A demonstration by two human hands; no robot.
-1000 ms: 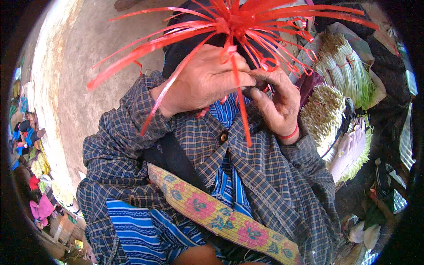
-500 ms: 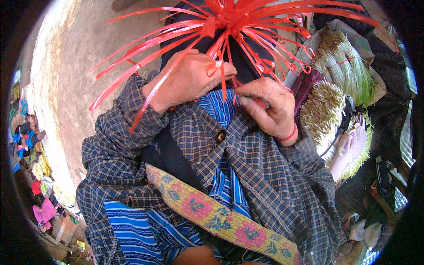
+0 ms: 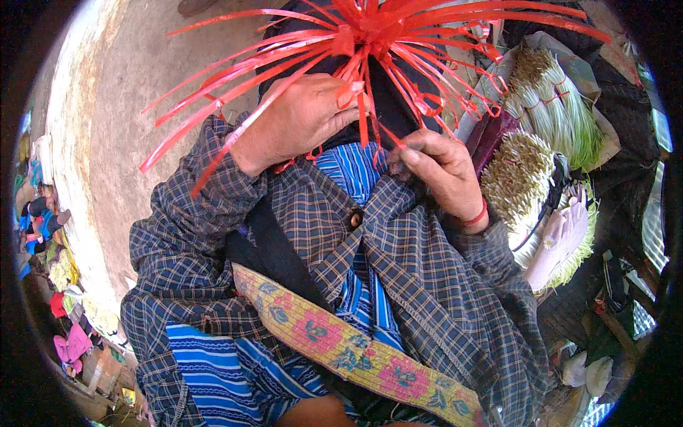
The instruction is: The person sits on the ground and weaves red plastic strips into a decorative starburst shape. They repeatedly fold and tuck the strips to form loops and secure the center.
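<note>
A spray of shiny red plastic strips fans out at the top of the view, its loose ends spreading to both sides. Beneath it my left hand is closed, thumb and finger pinching red strip near the middle. To its right, my right hand, with a red band on the wrist, pinches the end of one thin red strip. That strip runs slanting and taut up toward my left fingertips. Both hands are held in front of my plaid shirt. The exact grip of the left fingers is partly hidden by strips.
At the right lie tied bundles of pale stalks and another bundle beside a light pink cloth. A yellow floral strap crosses my lap. Concrete ground spreads at the left, with colourful clutter beyond.
My right hand has moved slightly right, away from the left, and the thin strip between them now shows stretched. The left hand has shifted slightly up and left.
</note>
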